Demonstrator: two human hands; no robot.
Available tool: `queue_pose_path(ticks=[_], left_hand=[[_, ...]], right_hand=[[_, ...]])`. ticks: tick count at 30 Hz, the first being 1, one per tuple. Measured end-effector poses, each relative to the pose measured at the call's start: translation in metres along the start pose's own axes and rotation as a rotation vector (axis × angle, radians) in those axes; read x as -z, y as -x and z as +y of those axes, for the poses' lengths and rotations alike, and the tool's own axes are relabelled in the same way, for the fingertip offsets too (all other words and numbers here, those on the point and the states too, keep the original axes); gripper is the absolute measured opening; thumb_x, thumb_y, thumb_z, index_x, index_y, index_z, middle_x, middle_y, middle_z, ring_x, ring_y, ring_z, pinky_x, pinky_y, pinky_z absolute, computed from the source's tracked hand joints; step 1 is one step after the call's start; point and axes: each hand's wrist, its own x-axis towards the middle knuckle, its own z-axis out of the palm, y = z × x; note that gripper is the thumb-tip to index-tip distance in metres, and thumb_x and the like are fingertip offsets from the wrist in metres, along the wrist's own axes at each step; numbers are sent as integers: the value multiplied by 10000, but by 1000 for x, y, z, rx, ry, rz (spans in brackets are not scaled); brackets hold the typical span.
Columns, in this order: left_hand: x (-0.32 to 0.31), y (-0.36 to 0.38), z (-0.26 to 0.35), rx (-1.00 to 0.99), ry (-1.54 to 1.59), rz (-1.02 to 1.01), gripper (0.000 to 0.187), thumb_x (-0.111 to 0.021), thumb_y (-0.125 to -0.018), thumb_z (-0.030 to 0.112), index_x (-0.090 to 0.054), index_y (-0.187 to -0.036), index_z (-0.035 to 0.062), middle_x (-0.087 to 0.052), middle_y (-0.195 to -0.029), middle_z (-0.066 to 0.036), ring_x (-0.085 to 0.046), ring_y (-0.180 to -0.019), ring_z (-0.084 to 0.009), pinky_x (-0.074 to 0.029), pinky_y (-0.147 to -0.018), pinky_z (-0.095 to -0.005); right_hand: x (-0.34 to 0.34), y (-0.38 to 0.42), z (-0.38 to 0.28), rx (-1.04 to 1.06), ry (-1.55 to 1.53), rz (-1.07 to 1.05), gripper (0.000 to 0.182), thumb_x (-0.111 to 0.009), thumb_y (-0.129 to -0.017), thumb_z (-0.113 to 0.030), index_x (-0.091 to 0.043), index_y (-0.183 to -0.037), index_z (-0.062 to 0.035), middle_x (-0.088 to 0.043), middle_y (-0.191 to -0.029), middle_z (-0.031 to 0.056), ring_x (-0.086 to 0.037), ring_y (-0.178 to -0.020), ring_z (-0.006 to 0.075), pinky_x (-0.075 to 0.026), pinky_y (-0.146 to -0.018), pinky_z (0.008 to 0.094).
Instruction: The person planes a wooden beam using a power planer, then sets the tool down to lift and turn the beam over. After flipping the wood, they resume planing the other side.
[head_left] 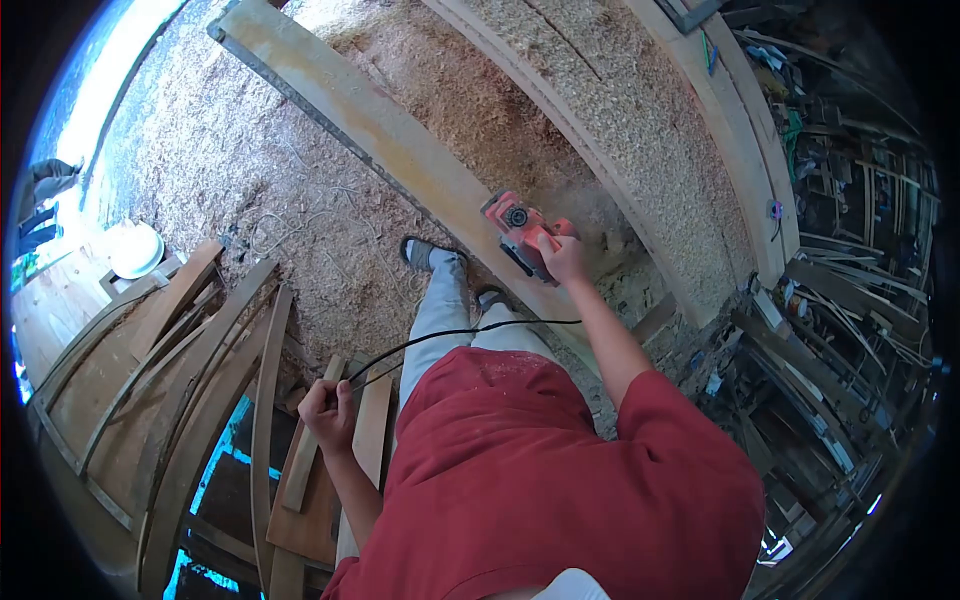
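My right hand (pixel 563 260) is wrapped round the handle of a red electric planer (pixel 522 228). The planer rests on a long pale wooden board (pixel 340 95) that runs from the upper left down past my feet. Yellowish-brown patches mark the board's face. A black power cord (pixel 450 332) crosses in front of my legs. Off to the left, my left hand (pixel 328 414) is closed on this cord, holding it away from the board. The planer's underside is hidden against the wood.
Wood shavings (pixel 240 190) cover the ground. A second long beam (pixel 560 110) lies beyond the board, with another (pixel 735 130) at the right. Planks (pixel 225 370) lean at lower left near a white round container (pixel 138 250). Scrap wood (pixel 840 330) is piled at right. Another person (pixel 50 185) is at far left.
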Motion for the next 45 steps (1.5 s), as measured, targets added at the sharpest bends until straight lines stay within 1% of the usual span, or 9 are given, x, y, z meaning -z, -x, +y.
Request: queue_pose_path(ticks=[3, 6, 12, 16, 22, 26, 34, 41, 45], left_hand=[[13, -19, -1, 21, 4, -46, 316, -703, -999, 136, -555, -746, 17, -447, -619, 19, -402, -598, -57, -297, -531, -271], [21, -39, -1, -54, 27, -12, 321, -705, -1002, 135, -556, -742, 18, -462, -616, 15, -414, -596, -54, -298, -530, -264], [35, -62, 1, 1, 47, 10, 333, -708, -1006, 164, -564, -746, 17, -466, -610, 19, -410, -573, -48, -284, -518, -258], [40, -72, -4, -53, 25, 29, 337, -706, -1008, 176, -562, -747, 19, -458, -607, 25, -395, -564, -48, -277, -516, -262], [46, -90, 4, -2, 24, 62, 303, -722, -974, 122, -570, -736, 13, -497, -616, 9, -422, -568, -51, -310, -522, -251], [44, -109, 7, 4, 99, 52, 296, -719, -979, 128, -573, -750, 10, -493, -617, 16, -418, -566, -47, -300, -522, -252], [49, -153, 2, -30, 89, 85, 297, -715, -978, 130, -568, -749, 14, -498, -610, -1, -440, -550, -70, -312, -521, -262], [65, -194, 6, -47, 35, 60, 303, -711, -973, 124, -558, -737, 12, -480, -600, -9, -436, -538, -85, -317, -509, -281], [72, -230, -6, -19, 46, 33, 305, -713, -969, 128, -558, -730, 17, -465, -594, -3, -426, -537, -85, -309, -507, -277]], right_hand=[[-6, -10, -13, 1, -8, 11, 501, -632, -936, -492, -792, -863, -22, -715, -774, 245, -724, -760, 433, -564, -687, 510], [-8, -19, -28, -2, 0, 10, 489, -638, -942, -472, -790, -886, -11, -715, -781, 252, -731, -772, 425, -563, -686, 491], [-13, -35, -59, -13, 61, -1, 510, -631, -945, -494, -792, -910, -11, -718, -801, 259, -738, -803, 420, -566, -699, 483], [-18, -47, -73, 21, 52, 28, 501, -630, -933, -495, -796, -861, -28, -715, -782, 254, -730, -767, 424, -575, -701, 510], [-23, -63, -102, 13, 95, 24, 484, -622, -933, -501, -806, -877, -56, -724, -795, 244, -731, -773, 433, -577, -704, 523], [-29, -79, -112, 5, 64, 3, 508, -629, -930, -520, -799, -900, -43, -724, -817, 257, -735, -822, 434, -577, -727, 515], [-29, -93, -156, -38, 154, -8, 501, -632, -932, -509, -796, -880, -38, -722, -796, 249, -734, -789, 431, -575, -699, 512], [-45, -113, -174, 21, 60, 0, 498, -642, -933, -494, -791, -856, -25, -715, -763, 243, -736, -768, 421, -565, -670, 499], [-50, -120, -193, -24, 54, -1, 491, -618, -943, -487, -785, -833, -38, -705, -774, 255, -716, -762, 447, -567, -690, 531]])
